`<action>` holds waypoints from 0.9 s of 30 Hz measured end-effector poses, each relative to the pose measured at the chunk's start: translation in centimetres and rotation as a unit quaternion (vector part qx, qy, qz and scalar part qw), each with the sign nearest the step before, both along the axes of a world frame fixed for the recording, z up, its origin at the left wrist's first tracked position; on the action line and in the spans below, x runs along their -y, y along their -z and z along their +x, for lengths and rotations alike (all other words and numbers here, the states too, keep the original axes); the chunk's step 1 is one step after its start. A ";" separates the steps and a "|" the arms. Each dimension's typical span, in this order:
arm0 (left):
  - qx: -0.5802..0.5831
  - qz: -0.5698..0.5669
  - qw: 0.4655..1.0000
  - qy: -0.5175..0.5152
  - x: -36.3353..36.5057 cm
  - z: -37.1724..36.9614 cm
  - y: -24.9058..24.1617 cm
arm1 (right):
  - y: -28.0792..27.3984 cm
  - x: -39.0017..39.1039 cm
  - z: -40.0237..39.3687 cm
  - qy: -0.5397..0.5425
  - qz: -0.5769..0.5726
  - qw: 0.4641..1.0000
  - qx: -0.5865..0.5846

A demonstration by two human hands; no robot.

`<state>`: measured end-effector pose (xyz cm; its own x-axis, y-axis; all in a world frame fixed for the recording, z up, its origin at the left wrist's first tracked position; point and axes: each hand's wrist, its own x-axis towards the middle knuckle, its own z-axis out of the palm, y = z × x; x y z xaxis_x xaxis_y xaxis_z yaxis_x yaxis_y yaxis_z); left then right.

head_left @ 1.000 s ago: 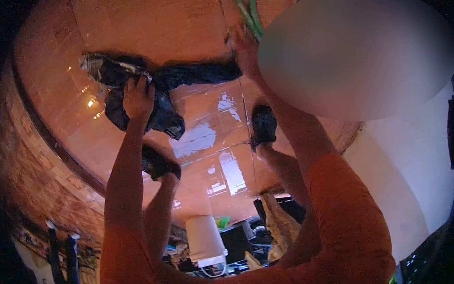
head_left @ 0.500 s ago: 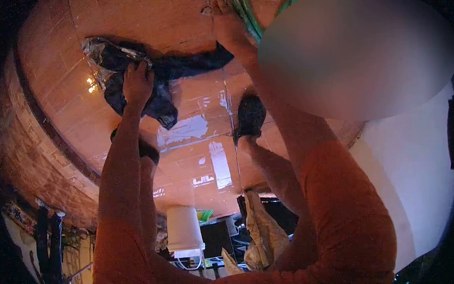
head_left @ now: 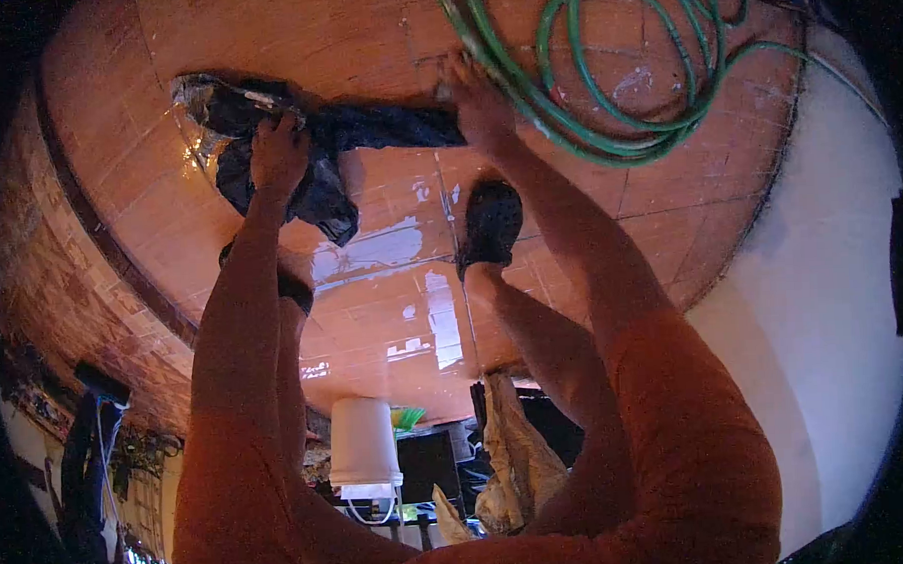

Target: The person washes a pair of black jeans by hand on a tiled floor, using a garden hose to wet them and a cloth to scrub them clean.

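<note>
A dark, wet garment (head_left: 334, 182) lies crumpled on the wet tiled floor, one long narrow part stretched out to the right. My left hand (head_left: 280, 154) presses down into its bunched middle, fingers curled into the folds. At the far end of the stretched part is my right hand (head_left: 480, 107), its fingers extended forward and overlapping that end. A green hose (head_left: 606, 157) lies coiled just right of my right hand.
My feet in dark clogs (head_left: 493, 221) stand apart behind the garment. A white bucket (head_left: 363, 444) appears upside down between my legs, beside a tan cloth (head_left: 517, 449). A pale wall (head_left: 819, 269) rises at the right, and a dark ledge (head_left: 91, 225) curves along the left.
My right hand has come down and back towards the garment's stretched end. The green hose coil now shows at the right. My left hand stays on the garment.
</note>
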<state>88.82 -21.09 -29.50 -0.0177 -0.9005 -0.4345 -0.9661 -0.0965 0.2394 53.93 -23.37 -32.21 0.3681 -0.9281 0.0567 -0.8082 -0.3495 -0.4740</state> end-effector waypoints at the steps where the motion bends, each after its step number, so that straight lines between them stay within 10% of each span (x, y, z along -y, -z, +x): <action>1: 0.000 0.020 1.000 -0.011 0.2 -0.2 -0.3 | -0.6 -0.5 -0.7 -0.047 -0.005 0.998 -0.050; 20: 0.012 -0.032 0.999 0.017 0.0 -0.4 1.3 | 0.1 -0.4 -1.2 -0.011 -0.011 0.990 -0.143; 25: -0.025 0.008 0.999 0.039 -0.8 -0.7 0.9 | 2.6 4.4 -6.3 0.114 -0.102 0.986 -0.063; 27: -0.026 0.014 0.998 0.048 -0.7 -2.9 -0.5 | 1.0 5.4 -10.4 0.211 0.100 0.966 0.110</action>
